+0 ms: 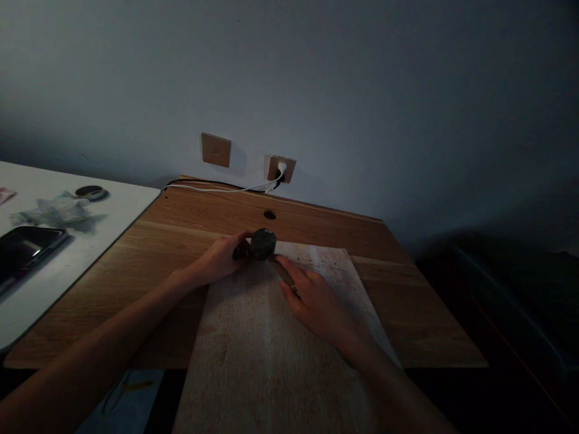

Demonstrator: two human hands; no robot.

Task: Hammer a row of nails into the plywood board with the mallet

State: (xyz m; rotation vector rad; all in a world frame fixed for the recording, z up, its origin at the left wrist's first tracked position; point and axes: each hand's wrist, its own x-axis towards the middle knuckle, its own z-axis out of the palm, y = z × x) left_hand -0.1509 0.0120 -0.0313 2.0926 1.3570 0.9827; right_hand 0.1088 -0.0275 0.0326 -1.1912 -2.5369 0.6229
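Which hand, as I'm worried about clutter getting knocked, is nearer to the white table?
Left. The left hand is right of the white table, at the dark round end of the tool; the right hand is farther right, over the board, around the handle.

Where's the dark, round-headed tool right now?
Head view, centre: the tool is between the left grip and right grip, near the far edge of the pale wooden board.

Right hand [311, 296] gripping, left hand [227, 255] — seemingly — clasping
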